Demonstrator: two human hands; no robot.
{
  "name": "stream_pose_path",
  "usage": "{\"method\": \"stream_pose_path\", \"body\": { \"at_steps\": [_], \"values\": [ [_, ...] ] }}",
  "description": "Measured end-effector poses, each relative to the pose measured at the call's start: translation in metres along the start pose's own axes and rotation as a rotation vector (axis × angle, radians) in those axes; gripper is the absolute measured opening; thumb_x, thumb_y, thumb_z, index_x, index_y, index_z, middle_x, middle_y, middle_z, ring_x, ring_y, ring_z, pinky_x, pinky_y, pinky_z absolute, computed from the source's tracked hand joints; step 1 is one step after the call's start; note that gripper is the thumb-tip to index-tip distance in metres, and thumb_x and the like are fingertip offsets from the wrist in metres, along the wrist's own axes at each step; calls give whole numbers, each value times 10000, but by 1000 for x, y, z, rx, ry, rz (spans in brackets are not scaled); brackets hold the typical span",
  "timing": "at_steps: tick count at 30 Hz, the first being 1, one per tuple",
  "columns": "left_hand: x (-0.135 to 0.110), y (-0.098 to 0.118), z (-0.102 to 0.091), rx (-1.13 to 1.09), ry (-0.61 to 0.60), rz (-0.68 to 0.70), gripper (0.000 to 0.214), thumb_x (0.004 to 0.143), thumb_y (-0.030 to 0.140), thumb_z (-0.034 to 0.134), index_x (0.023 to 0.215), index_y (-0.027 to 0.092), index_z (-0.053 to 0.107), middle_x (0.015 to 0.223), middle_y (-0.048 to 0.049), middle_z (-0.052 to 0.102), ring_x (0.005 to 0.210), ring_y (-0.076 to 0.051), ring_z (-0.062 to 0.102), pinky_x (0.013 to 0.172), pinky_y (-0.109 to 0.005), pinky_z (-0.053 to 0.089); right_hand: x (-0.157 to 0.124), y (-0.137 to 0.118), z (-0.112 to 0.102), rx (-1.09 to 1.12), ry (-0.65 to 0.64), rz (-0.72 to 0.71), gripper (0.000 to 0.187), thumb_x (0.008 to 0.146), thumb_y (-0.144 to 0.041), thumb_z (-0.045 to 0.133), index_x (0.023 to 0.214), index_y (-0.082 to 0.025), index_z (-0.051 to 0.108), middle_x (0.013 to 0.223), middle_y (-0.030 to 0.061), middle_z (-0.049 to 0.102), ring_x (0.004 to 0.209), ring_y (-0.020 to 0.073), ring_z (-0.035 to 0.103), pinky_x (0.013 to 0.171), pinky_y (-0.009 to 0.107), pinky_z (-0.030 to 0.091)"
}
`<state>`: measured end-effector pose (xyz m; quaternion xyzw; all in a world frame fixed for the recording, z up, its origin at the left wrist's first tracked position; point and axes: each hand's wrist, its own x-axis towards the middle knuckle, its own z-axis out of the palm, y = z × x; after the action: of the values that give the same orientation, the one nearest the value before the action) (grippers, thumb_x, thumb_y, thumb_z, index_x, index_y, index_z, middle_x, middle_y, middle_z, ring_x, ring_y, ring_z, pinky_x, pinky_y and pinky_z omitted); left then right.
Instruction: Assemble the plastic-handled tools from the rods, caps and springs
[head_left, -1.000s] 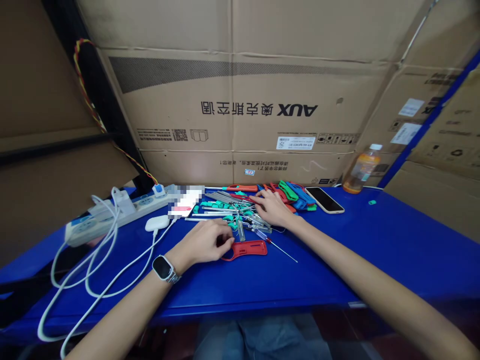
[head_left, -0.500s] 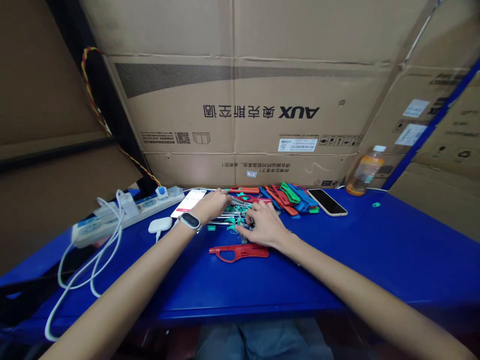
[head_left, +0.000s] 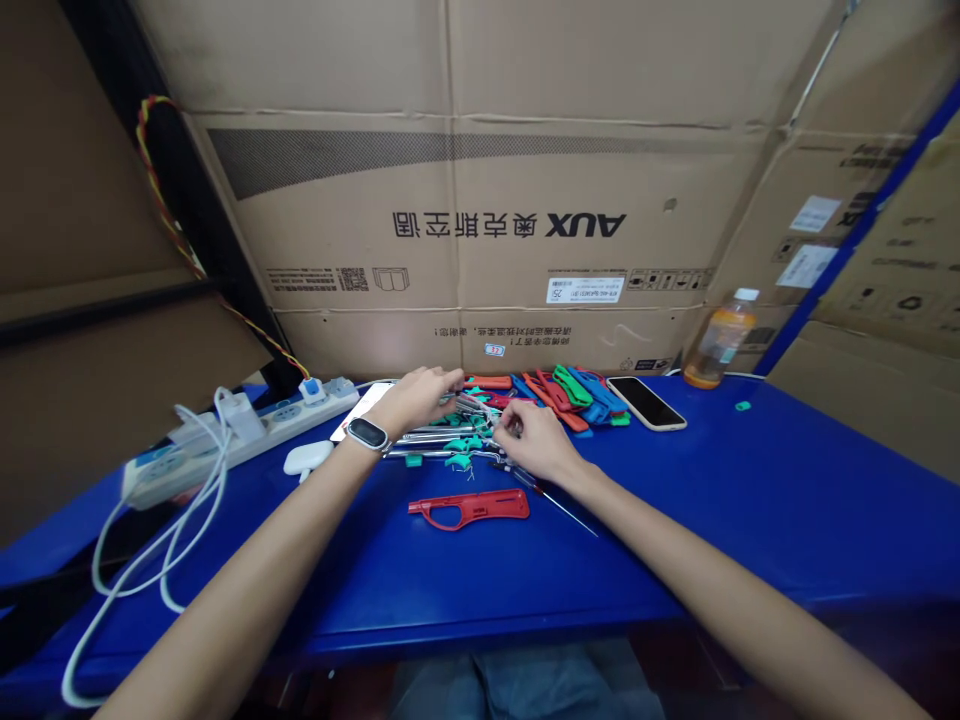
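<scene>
Left hand (head_left: 426, 394) and right hand (head_left: 535, 438) half-curled over lighter parts (head_left: 465, 443), can't tell if gripping anything; capped bottle (head_left: 720, 342), orange drink (head_left: 703, 376) inside, 2 o'clock.

One red handle shell (head_left: 510, 504) lay alone at the near side, beside one screwdriver (head_left: 535, 487). There were two phones (head_left: 646, 402), left and right, one bottle (head_left: 718, 350) and one power strip (head_left: 274, 428). Green pieces (head_left: 459, 460) overlapped, uncountable.
</scene>
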<state>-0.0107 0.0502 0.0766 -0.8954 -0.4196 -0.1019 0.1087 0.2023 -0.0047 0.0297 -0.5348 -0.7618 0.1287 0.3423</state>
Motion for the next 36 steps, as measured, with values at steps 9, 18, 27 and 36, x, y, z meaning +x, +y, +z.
{"method": "stream_pose_path", "body": {
  "at_steps": [9, 18, 27, 36],
  "values": [
    [-28, 29, -19, -490, 344, 80, 270, 994, 305, 479, 1213, 194, 593, 1022, -67, 686, 862, -172, 638, 766, -286, 488, 5, 21, -13, 398, 30, -34, 142, 839, -325, 506, 855, -191, 553, 678, -10, 606, 624, 148, 561, 612, 275, 439],
    [-40, 43, -3, -658, 298, 34, 178, 962, 306, 557, 1028, 183, 667, 873, -28, 705, 699, -138, 593, 622, -247, 434, -3, 14, -23, 352, -42, -87, 220, 839, -236, 471, 1020, -193, 588, 896, 31, 654, 871, 204, 613, 802, 350, 462],
    [-42, 49, -1, -731, 353, 105, 122, 902, 280, 653, 903, 158, 657, 838, -27, 696, 718, -131, 621, 657, -237, 473, -13, -8, -22, 196, 112, -440, 180, 859, -297, 662, 1022, -220, 659, 1041, 49, 717, 1016, 219, 635, 952, 410, 411],
    [-44, 49, -3, -727, 334, 127, 150, 877, 309, 690, 887, 160, 698, 808, -28, 712, 702, -139, 638, 651, -234, 493, -9, 1, -16, 268, 166, -512, 54, 834, -228, 712, 883, -213, 729, 847, 40, 756, 840, 198, 679, 837, 369, 477]
  ]
}}
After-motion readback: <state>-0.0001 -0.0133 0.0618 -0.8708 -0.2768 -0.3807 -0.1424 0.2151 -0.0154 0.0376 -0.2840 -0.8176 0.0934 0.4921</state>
